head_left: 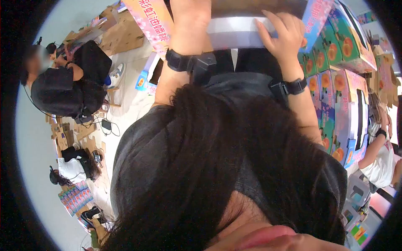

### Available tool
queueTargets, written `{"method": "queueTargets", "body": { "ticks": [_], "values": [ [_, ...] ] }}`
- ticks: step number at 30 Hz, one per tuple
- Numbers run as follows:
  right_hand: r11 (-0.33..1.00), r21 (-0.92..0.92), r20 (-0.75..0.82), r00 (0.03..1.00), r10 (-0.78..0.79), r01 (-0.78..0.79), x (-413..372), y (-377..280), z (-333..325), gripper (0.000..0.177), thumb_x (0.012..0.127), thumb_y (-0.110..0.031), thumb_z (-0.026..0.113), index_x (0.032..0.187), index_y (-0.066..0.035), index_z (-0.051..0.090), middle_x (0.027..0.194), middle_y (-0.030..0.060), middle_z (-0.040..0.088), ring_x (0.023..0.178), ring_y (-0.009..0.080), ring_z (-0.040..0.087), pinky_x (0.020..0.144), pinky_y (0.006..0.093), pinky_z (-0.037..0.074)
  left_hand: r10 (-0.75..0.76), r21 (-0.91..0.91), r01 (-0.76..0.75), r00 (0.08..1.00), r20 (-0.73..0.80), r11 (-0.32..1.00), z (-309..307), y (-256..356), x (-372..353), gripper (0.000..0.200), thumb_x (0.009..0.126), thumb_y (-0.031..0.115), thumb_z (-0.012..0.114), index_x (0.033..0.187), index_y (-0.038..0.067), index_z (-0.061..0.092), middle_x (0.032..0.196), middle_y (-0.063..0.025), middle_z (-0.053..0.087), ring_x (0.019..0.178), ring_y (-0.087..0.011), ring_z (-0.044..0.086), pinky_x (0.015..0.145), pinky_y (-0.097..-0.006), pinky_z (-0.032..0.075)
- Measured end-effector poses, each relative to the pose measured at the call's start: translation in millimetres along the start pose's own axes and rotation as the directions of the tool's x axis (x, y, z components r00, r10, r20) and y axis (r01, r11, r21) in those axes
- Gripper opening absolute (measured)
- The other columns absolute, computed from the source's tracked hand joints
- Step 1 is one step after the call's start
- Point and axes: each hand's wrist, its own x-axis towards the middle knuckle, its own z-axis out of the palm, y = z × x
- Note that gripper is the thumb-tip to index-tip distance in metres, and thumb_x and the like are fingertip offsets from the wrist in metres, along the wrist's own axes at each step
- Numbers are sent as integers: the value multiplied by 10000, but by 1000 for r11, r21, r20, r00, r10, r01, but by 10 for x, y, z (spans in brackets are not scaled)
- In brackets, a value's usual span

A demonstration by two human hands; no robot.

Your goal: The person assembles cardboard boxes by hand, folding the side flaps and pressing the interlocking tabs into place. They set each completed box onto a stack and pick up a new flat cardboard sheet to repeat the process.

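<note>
An opened carton with a brown inside lies across the top centre, its pale front panel (232, 33) nearest the body. A pink printed flap (148, 23) stands out at its left, and another printed flap (318, 19) at its right. My left hand (192, 14) is over the carton's left part, cut off by the top edge, so its fingers are hidden. On the right end of the pale panel, my right hand (284, 33) rests with its fingers apart, holding nothing visible. Both wrists wear black straps with small devices.
Stacked fruit-print cartons (343, 100) stand close on the right, beside another person's arm (374, 148). A seated person (67, 88) is at the left, another person (73, 169) below. Flattened cardboard (121, 35), a small open carton (147, 77) and cables (109, 125) lie on the floor.
</note>
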Motion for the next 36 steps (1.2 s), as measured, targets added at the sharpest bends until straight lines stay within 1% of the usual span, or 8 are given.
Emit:
{"method": "queueTargets", "body": {
  "ticks": [7,9,10,14,18,21,25,36],
  "values": [
    [838,414,251,929,271,-356,305,-54,-565,364,880,-208,732,1201,-36,726,1269,120,699,1228,274,630,1054,404,472,-76,-30,77,996,36,997,3,64,-193,333,1016,315,639,1264,94,616,1192,-23,663,1102,-191,629,939,-352,521],
    [92,687,577,617,535,-721,512,-206,-863,396,947,-180,643,1259,62,664,1316,201,662,1284,300,600,1110,410,445,-80,-10,81,996,38,997,-27,48,-257,338,1034,310,611,1297,98,601,1214,-20,650,1112,-190,618,960,-356,509],
    [-118,725,666,646,374,-679,514,-117,-920,519,979,-206,570,1349,156,532,1395,316,556,1361,376,521,1164,430,400,-81,-4,81,997,20,997,1,43,-315,335,1039,306,602,1305,101,598,1221,-18,647,1116,-190,615,965,-357,506],
    [-620,473,853,501,144,-627,522,-66,-987,779,995,-305,511,1499,200,198,1604,385,150,1525,469,165,1262,483,197,-115,-16,117,992,55,993,-27,24,-382,331,1061,299,565,1336,115,586,1247,-7,633,1132,-181,603,985,-353,497],
    [-868,346,801,594,75,-356,417,-30,-812,689,979,-336,571,1478,91,363,1588,369,226,1512,511,152,1249,561,195,-130,35,129,991,25,991,77,55,-457,457,974,388,649,1314,94,569,1230,-70,642,1145,-250,605,1013,-438,479],
    [-934,342,789,570,228,-100,411,-16,-597,711,957,-432,621,1463,22,414,1541,263,396,1463,427,323,1252,581,170,-145,105,140,988,49,985,116,83,-540,642,908,491,735,1366,96,521,1299,-84,617,1221,-263,585,1088,-480,462],
    [-779,614,705,535,466,-131,402,43,-436,708,882,-489,726,1474,-191,478,1481,59,523,1424,305,409,1221,573,228,-139,73,136,989,47,988,21,20,-569,650,902,487,741,1388,119,515,1344,-59,602,1256,-257,570,1097,-471,459],
    [-686,698,576,729,369,-205,360,171,-458,675,815,-466,822,1389,-189,599,1465,-30,554,1418,233,410,1206,535,254,-184,-69,197,971,155,978,-75,69,-604,633,871,383,815,1374,128,526,1319,-23,593,1258,-219,544,1092,-464,431]
  ]
}}
